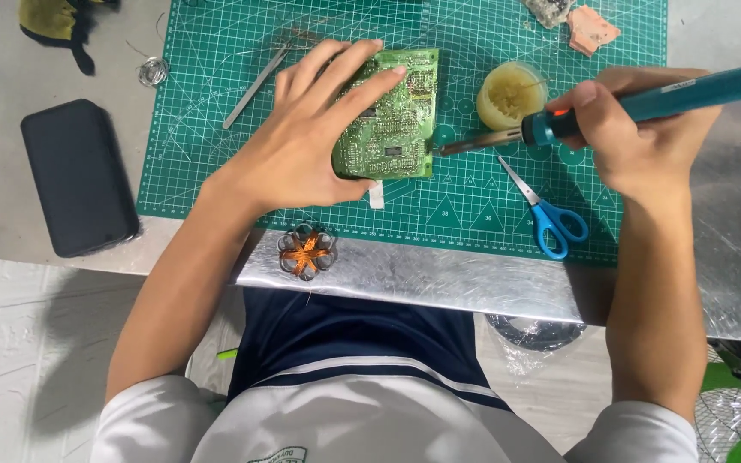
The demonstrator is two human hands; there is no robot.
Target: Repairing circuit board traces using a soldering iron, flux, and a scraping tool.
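Note:
My left hand (306, 137) lies flat on a green circuit board (396, 120) and grips its left edge, holding it down on the green cutting mat (216, 129). My right hand (628, 129) holds a teal soldering iron (645, 105) like a pen. Its metal tip (452, 147) touches the board's lower right edge. A small white part sticks out from under the board's bottom edge.
Blue-handled scissors (546, 210) lie on the mat below the iron. A round yellowish tin (510, 93), tweezers (257, 84), a solder coil (153, 70), a black case (79, 176), a copper-wound coil (306, 251) and board scraps (592, 28) sit around on the metal table (439, 274).

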